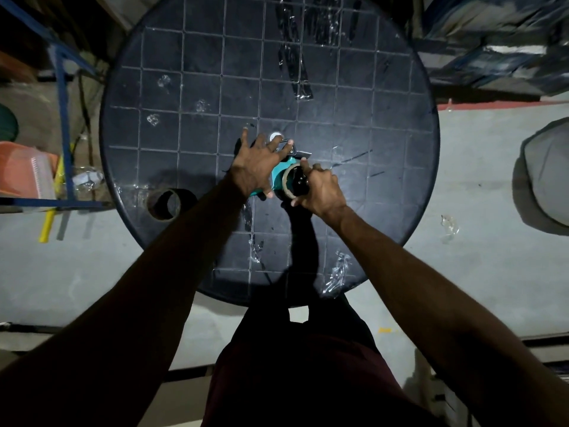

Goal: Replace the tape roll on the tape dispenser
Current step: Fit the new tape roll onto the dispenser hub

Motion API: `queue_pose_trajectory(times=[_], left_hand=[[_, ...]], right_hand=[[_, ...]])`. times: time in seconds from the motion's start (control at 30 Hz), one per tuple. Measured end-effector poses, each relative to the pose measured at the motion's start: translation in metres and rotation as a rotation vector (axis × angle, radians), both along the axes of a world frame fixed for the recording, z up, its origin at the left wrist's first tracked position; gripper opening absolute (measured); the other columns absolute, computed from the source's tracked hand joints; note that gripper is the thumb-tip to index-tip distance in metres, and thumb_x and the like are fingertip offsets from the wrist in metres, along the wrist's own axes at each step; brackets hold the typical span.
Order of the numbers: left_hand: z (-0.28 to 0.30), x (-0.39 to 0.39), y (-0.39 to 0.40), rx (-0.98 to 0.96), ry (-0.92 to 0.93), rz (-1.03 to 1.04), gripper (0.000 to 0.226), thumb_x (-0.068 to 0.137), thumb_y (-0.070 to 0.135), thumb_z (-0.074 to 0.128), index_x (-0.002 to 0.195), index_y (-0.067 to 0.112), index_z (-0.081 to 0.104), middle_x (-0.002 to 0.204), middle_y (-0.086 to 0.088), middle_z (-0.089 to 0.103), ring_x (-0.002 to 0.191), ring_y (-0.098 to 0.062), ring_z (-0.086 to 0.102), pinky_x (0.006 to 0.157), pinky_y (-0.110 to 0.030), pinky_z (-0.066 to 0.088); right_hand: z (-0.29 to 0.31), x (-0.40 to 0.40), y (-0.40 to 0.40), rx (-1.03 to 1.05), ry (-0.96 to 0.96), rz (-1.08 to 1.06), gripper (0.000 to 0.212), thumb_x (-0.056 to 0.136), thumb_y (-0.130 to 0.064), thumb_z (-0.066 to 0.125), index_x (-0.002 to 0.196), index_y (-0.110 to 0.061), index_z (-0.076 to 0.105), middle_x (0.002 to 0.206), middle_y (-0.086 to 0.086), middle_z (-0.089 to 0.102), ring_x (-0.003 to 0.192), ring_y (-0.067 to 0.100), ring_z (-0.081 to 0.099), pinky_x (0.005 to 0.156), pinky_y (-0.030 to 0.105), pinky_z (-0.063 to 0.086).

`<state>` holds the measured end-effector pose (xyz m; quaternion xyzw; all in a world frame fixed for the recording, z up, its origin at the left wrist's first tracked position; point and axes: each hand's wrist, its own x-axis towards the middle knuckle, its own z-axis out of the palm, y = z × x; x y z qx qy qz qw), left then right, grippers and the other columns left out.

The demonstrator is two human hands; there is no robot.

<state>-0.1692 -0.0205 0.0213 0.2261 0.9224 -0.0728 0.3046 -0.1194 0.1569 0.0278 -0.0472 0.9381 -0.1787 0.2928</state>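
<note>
A teal tape dispenser (280,171) lies on the round dark table (184,87) near its middle. My left hand (255,166) presses flat on the dispenser's body, fingers spread over its front end. A tape roll (291,183) sits on the dispenser's black hub. My right hand (321,188) wraps around that roll from the right, thumb on its top rim. A second roll with a brown cardboard core (164,204) stands on the table's near left part, apart from both hands.
Crumpled clear tape scraps (337,274) and stuck strips (295,66) litter the tabletop. A blue metal frame (63,97) and an orange bin (23,171) stand to the left. A grey round seat (546,177) is to the right.
</note>
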Motion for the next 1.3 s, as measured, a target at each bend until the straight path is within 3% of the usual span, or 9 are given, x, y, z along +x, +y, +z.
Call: queue_pose_trajectory(times=[0.1,0.23,0.37,0.43,0.7,0.93,1.1,1.2,1.3], left_hand=[[0.003,0.002,0.001,-0.017,0.014,-0.005,0.144,0.051,0.066,0.085,0.158,0.027,-0.004,0.166,-0.01,0.007,0.147,-0.042,0.019,0.112,-0.075,0.011],[0.001,0.003,0.002,-0.021,0.011,0.004,0.146,0.049,0.066,0.086,0.158,0.028,-0.003,0.166,-0.011,0.008,0.147,-0.044,0.019,0.111,-0.076,0.01],[-0.001,0.002,0.002,-0.012,-0.006,0.017,0.147,0.048,0.065,0.087,0.158,0.029,-0.004,0.166,-0.011,0.007,0.147,-0.044,0.019,0.111,-0.077,0.007],[-0.002,0.002,0.002,-0.01,0.001,0.018,0.147,0.047,0.066,0.087,0.157,0.029,-0.004,0.166,-0.011,0.008,0.147,-0.044,0.021,0.11,-0.077,0.008],[-0.005,0.002,0.001,-0.003,-0.007,0.031,0.145,0.05,0.065,0.086,0.158,0.029,-0.004,0.166,-0.01,0.006,0.147,-0.044,0.018,0.11,-0.077,0.009],[-0.005,0.001,0.002,0.01,-0.01,0.038,0.144,0.051,0.065,0.086,0.158,0.029,-0.004,0.166,-0.01,0.005,0.148,-0.042,0.019,0.111,-0.076,0.008],[-0.005,0.001,-0.001,0.102,-0.031,0.082,0.138,0.05,0.085,0.07,0.158,0.03,0.003,0.166,-0.006,0.011,0.146,-0.041,0.025,0.109,-0.078,0.005],[-0.006,0.002,0.004,0.093,0.007,0.104,0.132,0.055,0.085,0.067,0.158,0.029,0.007,0.165,-0.007,0.015,0.144,-0.042,0.027,0.11,-0.077,0.008],[-0.01,0.009,0.008,0.095,0.021,0.147,0.131,0.057,0.077,0.075,0.158,0.027,0.007,0.165,-0.008,0.013,0.145,-0.04,0.026,0.109,-0.078,0.01]], right_hand=[[-0.001,0.001,-0.002,-0.014,-0.006,-0.064,0.11,0.065,-0.047,0.092,0.153,-0.013,0.035,0.128,0.016,0.061,0.115,0.038,0.06,0.097,0.043,0.054],[0.009,-0.013,0.006,-0.002,-0.072,-0.071,0.093,0.049,-0.043,0.099,0.129,-0.017,0.06,0.117,0.007,0.072,0.108,0.027,0.069,0.092,0.032,0.057],[0.007,-0.015,0.014,-0.013,-0.068,0.044,0.114,0.049,-0.032,0.1,0.148,-0.03,0.043,0.125,0.009,0.069,0.111,0.029,0.067,0.095,0.038,0.058],[0.004,-0.01,0.013,-0.012,-0.059,0.066,0.113,0.057,-0.028,0.098,0.152,-0.034,0.038,0.128,0.013,0.064,0.113,0.033,0.064,0.097,0.04,0.055],[-0.007,-0.005,0.011,-0.039,-0.019,-0.11,0.104,0.044,-0.038,0.101,0.138,-0.024,0.059,0.114,0.011,0.069,0.105,0.03,0.066,0.093,0.041,0.058],[-0.011,0.003,0.006,-0.041,-0.01,-0.216,0.108,0.045,-0.045,0.101,0.14,-0.018,0.057,0.116,0.012,0.069,0.103,0.03,0.067,0.091,0.042,0.06],[-0.008,0.007,0.009,-0.084,0.005,-0.243,0.108,0.047,-0.049,0.1,0.141,-0.017,0.057,0.117,0.014,0.068,0.107,0.032,0.065,0.091,0.037,0.056],[-0.009,0.006,0.012,-0.129,0.023,-0.211,0.114,0.044,-0.056,0.098,0.142,-0.018,0.056,0.116,0.012,0.071,0.105,0.027,0.068,0.093,0.031,0.055],[-0.008,0.002,0.026,-0.183,0.013,-0.166,0.095,0.059,-0.037,0.097,0.143,-0.018,0.058,0.121,0.007,0.074,0.112,0.02,0.069,0.098,0.024,0.051]])
